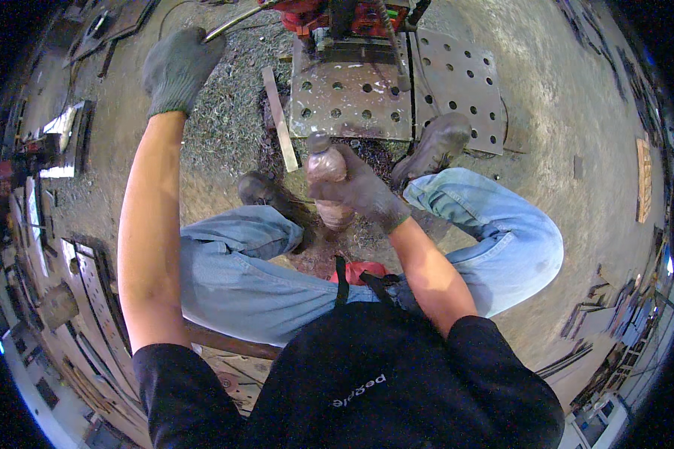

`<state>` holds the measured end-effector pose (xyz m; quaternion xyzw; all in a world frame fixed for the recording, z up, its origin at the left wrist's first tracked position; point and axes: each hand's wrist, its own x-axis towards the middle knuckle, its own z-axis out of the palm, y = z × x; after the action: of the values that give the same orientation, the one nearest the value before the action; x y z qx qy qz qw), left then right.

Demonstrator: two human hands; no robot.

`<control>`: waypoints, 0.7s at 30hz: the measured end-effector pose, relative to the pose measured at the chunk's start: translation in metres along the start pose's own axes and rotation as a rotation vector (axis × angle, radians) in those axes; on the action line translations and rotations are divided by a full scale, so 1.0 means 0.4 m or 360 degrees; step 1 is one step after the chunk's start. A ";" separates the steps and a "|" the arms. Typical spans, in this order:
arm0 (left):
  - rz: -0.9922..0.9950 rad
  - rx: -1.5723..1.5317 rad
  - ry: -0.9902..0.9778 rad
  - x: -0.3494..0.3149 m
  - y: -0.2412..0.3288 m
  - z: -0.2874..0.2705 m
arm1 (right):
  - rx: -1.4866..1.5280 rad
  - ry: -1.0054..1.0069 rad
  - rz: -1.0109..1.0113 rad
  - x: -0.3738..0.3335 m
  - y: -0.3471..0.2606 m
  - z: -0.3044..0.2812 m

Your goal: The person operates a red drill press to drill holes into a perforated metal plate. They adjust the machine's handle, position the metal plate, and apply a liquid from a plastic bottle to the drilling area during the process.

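My left hand (pixel 183 72), in a grey knit glove, is closed round the end of a metal lever (pixel 238 20). That lever runs up to a red machine (pixel 299 19) at the top of the view, which looks like a drill press. In front of my lap, my gloved right hand (pixel 365 188) grips a clear plastic bottle (pixel 327 166) round its middle. The bottle stands roughly upright in the view, its dark cap pointing away from me. What it contains is hard to make out. Beyond the bottle lies a steel plate (pixel 337 96) with rows of round holes, under the machine.
A second perforated plate (pixel 468 86) lies to the right, near my boot (pixel 445 142). A flat metal strip (pixel 279 120) rests left of the plates, beside scattered metal shavings (pixel 228 131). Metal stock and frames (pixel 90 292) line the left side; more pieces (pixel 603 314) lie right.
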<state>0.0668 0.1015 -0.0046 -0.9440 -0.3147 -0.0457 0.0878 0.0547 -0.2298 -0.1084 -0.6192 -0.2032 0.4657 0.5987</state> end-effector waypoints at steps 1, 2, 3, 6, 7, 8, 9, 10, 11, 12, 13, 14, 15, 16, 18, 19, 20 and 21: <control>0.0009 -0.0026 0.0021 -0.001 0.000 0.002 | -0.0016 0.0004 -0.0017 -0.006 0.000 0.006; 0.0018 -0.0053 0.0041 -0.004 0.000 0.004 | -0.0032 0.0009 -0.0034 -0.011 0.001 0.009; 0.0021 -0.0073 0.0062 -0.007 -0.002 0.004 | 0.0077 -0.0038 0.0086 -0.014 0.002 0.010; 0.0008 -0.0061 0.0063 -0.005 -0.004 0.005 | 0.0144 -0.0135 0.0310 -0.017 0.005 0.008; 0.0010 -0.0037 0.0058 -0.005 -0.004 0.005 | -0.0004 -0.0138 0.0292 -0.016 0.007 0.007; 0.0012 -0.0014 0.0053 -0.005 -0.005 0.005 | -0.0153 -0.0140 0.0274 -0.014 0.008 0.008; 0.0016 0.0006 0.0049 -0.005 -0.003 0.004 | -0.0081 -0.0140 0.0247 -0.013 0.011 0.008; 0.0022 -0.0003 0.0049 -0.007 -0.002 0.003 | -0.0010 -0.0141 0.0219 -0.011 0.017 0.010; 0.0029 -0.0013 0.0050 -0.009 0.000 0.002 | 0.0061 -0.0141 0.0192 -0.010 0.026 0.011; 0.0038 -0.0025 0.0052 -0.010 0.003 0.001 | 0.0034 -0.0118 0.0196 -0.007 0.043 0.008; 0.0029 -0.0032 0.0045 -0.009 0.006 0.001 | 0.0006 -0.0095 0.0200 -0.002 0.061 0.004; 0.0022 -0.0039 0.0037 -0.008 0.011 0.000 | -0.0021 -0.0070 0.0205 -0.001 0.077 -0.001; -0.0004 -0.0029 0.0028 -0.010 0.001 -0.001 | -0.0016 -0.0094 0.0196 -0.001 0.054 0.004; -0.0010 -0.0024 0.0026 -0.011 -0.005 0.002 | -0.0015 -0.0109 0.0189 -0.008 0.011 0.007; -0.0008 -0.0020 0.0022 -0.008 -0.009 0.007 | -0.0041 -0.0106 0.0203 -0.009 -0.001 0.004; -0.0007 -0.0036 0.0026 -0.007 -0.005 0.008 | -0.0068 -0.0087 0.0223 -0.003 0.023 -0.002; -0.0007 -0.0051 0.0029 -0.006 -0.003 0.009 | -0.0094 -0.0069 0.0243 0.000 0.040 -0.007; -0.0013 -0.0065 0.0030 -0.009 -0.001 0.007 | -0.0056 -0.0057 0.0216 0.001 0.046 -0.006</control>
<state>0.0638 0.1004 -0.0078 -0.9438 -0.3167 -0.0614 0.0714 0.0514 -0.2344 -0.1260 -0.6335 -0.1795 0.5126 0.5511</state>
